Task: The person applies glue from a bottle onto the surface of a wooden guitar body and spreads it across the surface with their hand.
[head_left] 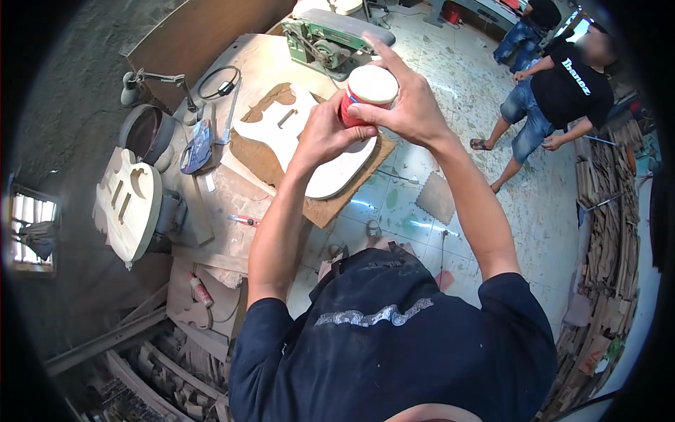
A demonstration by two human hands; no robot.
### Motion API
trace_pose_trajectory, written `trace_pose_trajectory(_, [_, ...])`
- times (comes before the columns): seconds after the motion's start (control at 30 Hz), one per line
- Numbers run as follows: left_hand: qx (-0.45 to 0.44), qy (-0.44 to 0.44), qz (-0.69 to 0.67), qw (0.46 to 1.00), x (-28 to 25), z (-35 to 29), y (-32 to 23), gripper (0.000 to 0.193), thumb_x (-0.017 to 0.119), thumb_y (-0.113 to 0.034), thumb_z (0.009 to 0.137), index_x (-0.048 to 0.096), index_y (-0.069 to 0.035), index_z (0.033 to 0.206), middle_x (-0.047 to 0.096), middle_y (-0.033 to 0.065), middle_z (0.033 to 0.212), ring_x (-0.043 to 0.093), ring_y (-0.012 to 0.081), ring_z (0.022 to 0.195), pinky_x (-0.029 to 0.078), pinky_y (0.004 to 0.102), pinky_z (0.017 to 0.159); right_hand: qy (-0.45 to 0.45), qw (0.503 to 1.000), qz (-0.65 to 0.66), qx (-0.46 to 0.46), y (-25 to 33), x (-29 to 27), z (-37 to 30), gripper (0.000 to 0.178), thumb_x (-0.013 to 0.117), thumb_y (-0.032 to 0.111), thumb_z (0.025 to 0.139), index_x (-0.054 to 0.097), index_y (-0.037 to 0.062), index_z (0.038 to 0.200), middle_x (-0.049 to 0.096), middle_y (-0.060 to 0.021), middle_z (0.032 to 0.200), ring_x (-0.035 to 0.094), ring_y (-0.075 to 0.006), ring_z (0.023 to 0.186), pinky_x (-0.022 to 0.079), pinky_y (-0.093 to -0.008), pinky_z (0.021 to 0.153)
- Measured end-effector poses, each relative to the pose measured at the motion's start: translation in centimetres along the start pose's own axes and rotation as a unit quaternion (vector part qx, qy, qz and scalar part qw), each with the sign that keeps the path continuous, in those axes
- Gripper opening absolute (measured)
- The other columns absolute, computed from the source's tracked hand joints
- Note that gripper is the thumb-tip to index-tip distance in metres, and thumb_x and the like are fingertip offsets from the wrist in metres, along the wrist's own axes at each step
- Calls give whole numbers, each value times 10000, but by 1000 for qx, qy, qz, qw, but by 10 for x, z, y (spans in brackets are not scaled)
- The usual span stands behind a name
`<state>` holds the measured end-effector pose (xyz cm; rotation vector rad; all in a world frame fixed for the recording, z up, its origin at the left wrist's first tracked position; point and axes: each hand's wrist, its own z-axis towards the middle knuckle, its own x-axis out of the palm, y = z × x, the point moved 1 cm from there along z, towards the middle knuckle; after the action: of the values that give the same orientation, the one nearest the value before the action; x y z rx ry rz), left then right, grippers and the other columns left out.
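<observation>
Both my hands hold a red jar [346,111] with an off-white lid [373,86], raised above the workbench edge. My left hand [329,133] grips its lower left side, the thumb across the bottom. My right hand [411,105] wraps the right side, its thumb under the lid's rim and its index finger stretched away from the jar. Beneath my hands lies a pale, unpainted electric guitar body [271,125] on a brown board [254,156]. My hands and the jar hide part of this body. A second pale guitar body [130,204] stands tilted at the bench's left end.
A green sanding machine [320,49] sits at the bench's far end. A blue tool [197,149], a steel square [230,112], a red cutter knife [243,220] and a desk lamp [133,86] are at left. Two people [562,91] stand at right, near stacked wood strips [608,204].
</observation>
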<state>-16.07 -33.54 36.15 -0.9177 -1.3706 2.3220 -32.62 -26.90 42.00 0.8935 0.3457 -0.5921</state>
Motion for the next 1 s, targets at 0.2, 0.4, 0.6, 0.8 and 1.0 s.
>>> trace_pose_trajectory(0.2, [16,-28,-76,997,3,-3,18,588,913,-206,696,639,-15,1180,739,96,982,685,160,907,548,332,815,-79,975,206,32,-5,34,3,1010,912,229,699,370,59,1534,696,-105,1075,671,-173,1016,523,-324,938])
trace_pose_trajectory(0.4, [26,-11,-138,990,2,-3,16,708,951,-343,670,611,19,1174,719,74,984,677,172,894,549,309,812,-116,984,133,2,2,32,14,819,842,122,707,489,36,1442,705,-87,992,684,-150,928,549,-305,869])
trace_pose_trajectory(0.6, [-4,-19,-110,994,0,-3,36,674,952,-335,662,631,14,1140,733,101,985,690,170,901,553,330,813,-103,973,203,27,8,36,23,803,851,139,690,518,41,1415,697,-78,978,678,-143,903,551,-294,843])
trace_pose_trajectory(0.8, [10,-53,-104,993,4,-3,33,528,938,-292,680,688,10,1033,748,101,928,705,173,882,555,347,797,-124,982,138,-22,-7,40,22,770,850,157,678,561,64,1385,690,-71,962,672,-141,885,547,-287,825])
trace_pose_trajectory(1.0, [-15,-68,-130,989,4,-2,36,482,938,-232,678,696,13,1016,751,97,908,704,160,853,556,341,782,-116,984,135,-20,-9,42,26,761,843,170,678,568,66,1380,696,-78,952,678,-144,878,551,-287,823])
